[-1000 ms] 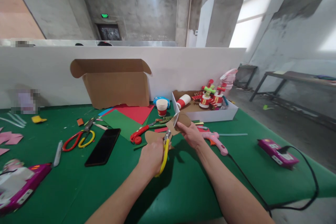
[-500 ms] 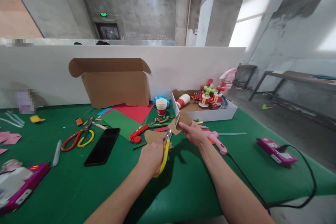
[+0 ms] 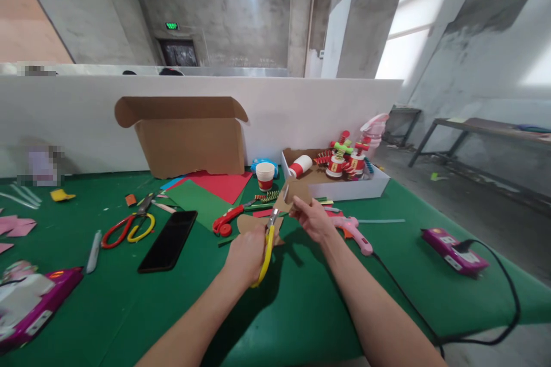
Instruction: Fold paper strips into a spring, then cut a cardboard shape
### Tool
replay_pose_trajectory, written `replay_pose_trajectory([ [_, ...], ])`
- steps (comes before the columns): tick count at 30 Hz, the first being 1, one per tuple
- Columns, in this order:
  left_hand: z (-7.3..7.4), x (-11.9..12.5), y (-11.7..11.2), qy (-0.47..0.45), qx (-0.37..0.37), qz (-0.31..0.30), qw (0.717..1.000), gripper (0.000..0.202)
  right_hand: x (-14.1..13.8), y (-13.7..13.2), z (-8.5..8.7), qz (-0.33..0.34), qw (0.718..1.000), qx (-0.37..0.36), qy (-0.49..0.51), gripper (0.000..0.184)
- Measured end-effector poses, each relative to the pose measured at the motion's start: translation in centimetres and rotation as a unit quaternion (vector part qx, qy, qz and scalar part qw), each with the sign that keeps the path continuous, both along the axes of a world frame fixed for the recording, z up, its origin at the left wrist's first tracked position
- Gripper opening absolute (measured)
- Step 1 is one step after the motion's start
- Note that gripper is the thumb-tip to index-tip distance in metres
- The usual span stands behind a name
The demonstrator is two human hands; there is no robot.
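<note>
My left hand (image 3: 247, 255) is closed round the yellow handles of a pair of scissors (image 3: 267, 255). Their metal blades reach up to a piece of brown cardboard (image 3: 297, 190). My right hand (image 3: 313, 218) pinches that cardboard between thumb and fingers, above the table. Under the scissors, near my left hand, lies another cut piece of cardboard (image 3: 252, 222). A red-handled knife or cutter (image 3: 228, 218) rests just beyond my left hand. To the right of my right hand is a pink glue gun (image 3: 353, 232) with a cord.
A black phone (image 3: 169, 241) and red-and-yellow pliers (image 3: 129, 229) lie left. Coloured paper (image 3: 198, 200), a paper cup (image 3: 264, 175) and a white box (image 3: 348, 189) of cup figures stand behind. Purple power strips (image 3: 454, 249) sit at both sides; an open cardboard box (image 3: 191, 146) leans at the back.
The cardboard in my right hand has turned and shifted slightly left. My left hand and the scissors have moved a little left and down with it.
</note>
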State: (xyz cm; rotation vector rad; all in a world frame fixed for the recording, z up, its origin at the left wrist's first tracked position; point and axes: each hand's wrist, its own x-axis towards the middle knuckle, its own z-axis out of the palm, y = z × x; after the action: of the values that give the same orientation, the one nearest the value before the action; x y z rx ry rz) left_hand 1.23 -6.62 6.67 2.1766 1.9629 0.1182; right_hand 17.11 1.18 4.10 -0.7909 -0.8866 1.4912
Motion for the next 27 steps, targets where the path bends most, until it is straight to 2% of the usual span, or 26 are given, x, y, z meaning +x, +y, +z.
replay_pose_trajectory([
  [4,0.0,-0.1,0.3,0.017,-0.008,0.025,1.000,0.046,-2.3,-0.4,-0.8,-0.042,0.997,-0.004,0.058,0.039],
  [10,-0.1,0.1,0.3,0.043,-0.021,0.007,0.999,0.041,-2.5,-0.5,-0.6,-0.093,0.991,-0.004,0.100,0.041],
  [16,-0.2,0.0,0.4,0.040,-0.020,0.011,0.999,0.040,-2.4,-0.7,-0.4,-0.086,0.991,-0.006,0.100,0.037],
  [23,-0.6,-0.2,0.6,0.038,-0.026,0.025,0.999,0.040,-2.9,-1.0,-0.6,-0.040,0.997,-0.005,0.071,0.038],
  [27,-0.6,-0.2,0.7,0.034,-0.029,0.023,0.999,0.041,-2.9,-0.8,-0.9,-0.045,0.997,-0.001,0.067,0.037],
])
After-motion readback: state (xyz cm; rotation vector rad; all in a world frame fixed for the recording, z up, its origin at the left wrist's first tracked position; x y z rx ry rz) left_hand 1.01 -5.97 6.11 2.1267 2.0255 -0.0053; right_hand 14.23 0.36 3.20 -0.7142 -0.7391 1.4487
